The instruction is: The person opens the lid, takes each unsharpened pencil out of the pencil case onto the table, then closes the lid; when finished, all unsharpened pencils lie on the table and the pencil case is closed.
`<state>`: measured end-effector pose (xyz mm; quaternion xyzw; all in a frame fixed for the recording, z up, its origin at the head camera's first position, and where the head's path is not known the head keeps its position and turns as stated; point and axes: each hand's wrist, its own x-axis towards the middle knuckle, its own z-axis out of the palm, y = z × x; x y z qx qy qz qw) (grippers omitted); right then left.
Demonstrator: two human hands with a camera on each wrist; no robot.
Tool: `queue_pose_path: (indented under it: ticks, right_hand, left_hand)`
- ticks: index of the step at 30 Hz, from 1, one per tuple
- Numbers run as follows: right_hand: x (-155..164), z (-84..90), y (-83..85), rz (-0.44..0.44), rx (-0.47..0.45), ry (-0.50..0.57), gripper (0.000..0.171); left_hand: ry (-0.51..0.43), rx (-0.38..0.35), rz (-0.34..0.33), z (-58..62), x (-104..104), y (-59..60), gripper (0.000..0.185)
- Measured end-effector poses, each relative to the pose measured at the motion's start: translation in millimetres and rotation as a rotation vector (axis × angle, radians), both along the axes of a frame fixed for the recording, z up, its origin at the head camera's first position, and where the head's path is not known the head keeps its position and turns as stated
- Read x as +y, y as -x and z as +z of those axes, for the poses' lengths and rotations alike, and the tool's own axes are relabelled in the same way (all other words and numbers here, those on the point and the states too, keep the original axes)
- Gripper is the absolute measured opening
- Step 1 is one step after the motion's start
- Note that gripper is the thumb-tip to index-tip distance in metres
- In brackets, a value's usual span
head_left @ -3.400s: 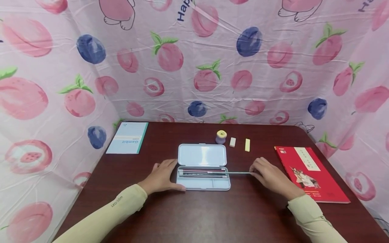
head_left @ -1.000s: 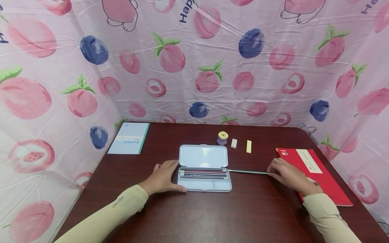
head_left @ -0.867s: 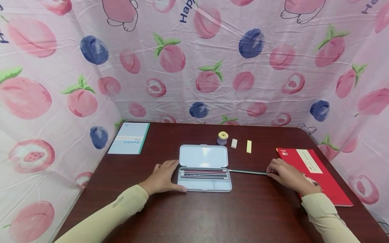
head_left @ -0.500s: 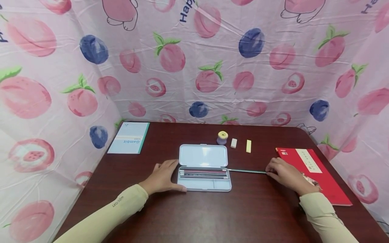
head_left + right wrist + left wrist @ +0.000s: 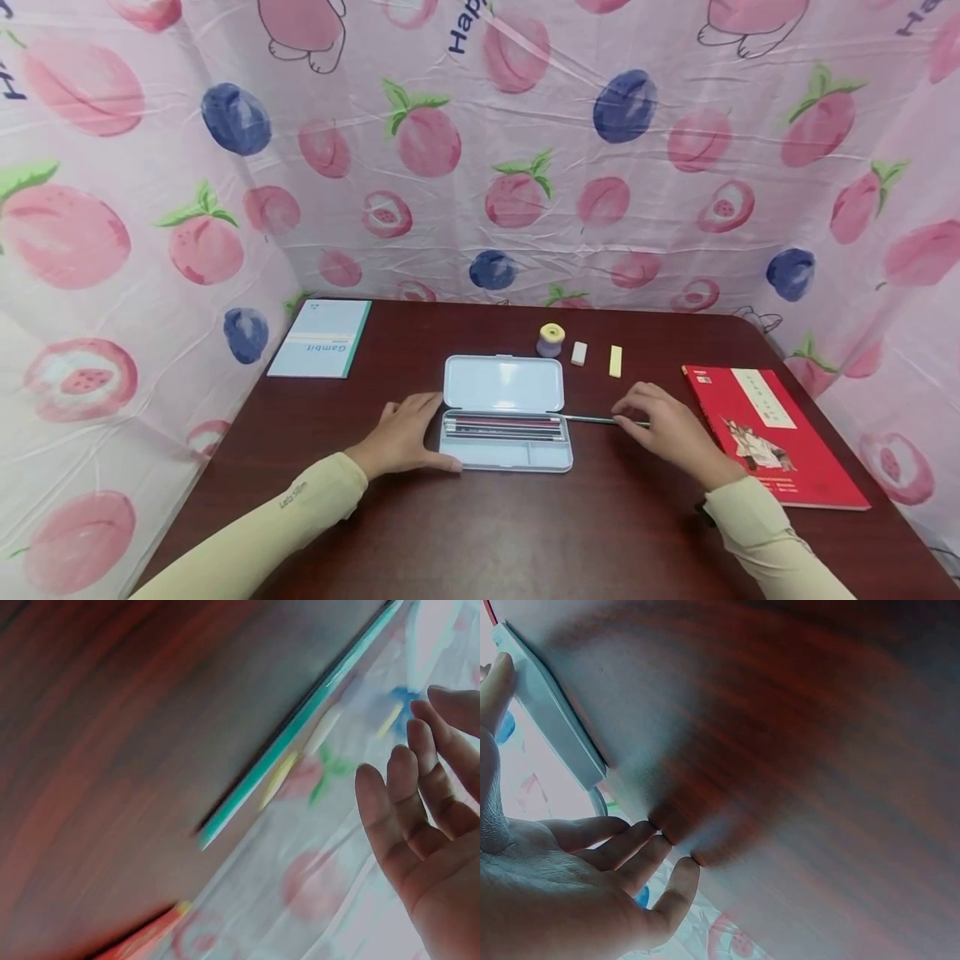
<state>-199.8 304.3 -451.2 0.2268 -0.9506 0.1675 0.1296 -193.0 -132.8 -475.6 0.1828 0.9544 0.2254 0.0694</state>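
Lying under right hand (image 5: pixel 663 429): teal pencil (image 5: pixel 592 419)

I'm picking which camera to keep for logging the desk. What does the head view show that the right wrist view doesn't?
Only the head view shows the open pencil case, the left hand resting beside it, the sharpener, two erasers and both notebooks.

Only the right wrist view shows the right hand's fingers spread off the pencil.

Both show the green pencil lying on the table.
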Motion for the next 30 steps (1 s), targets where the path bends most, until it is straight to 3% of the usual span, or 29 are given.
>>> queue_pose_path:
  ticks: [12, 22, 30]
  right_hand:
    - [-59, -0.3, 2.6, 0.073, -0.073, 0.016, 0.014]
    - [-75, -5.2, 10.2, 0.130, -0.136, -0.019, 0.014]
    - [-76, -9.3, 16.5, 0.165, -0.125, -0.066, 0.011]
  left_hand:
    - [0.013, 0.009, -0.007, 2.2, 0, 1.1, 0.127]
    - [0.013, 0.011, 0.000, 1.9, 1, 1.2, 0.127]
    - [0.015, 0.017, -0.001, 0.4, 1, 1.5, 0.128]
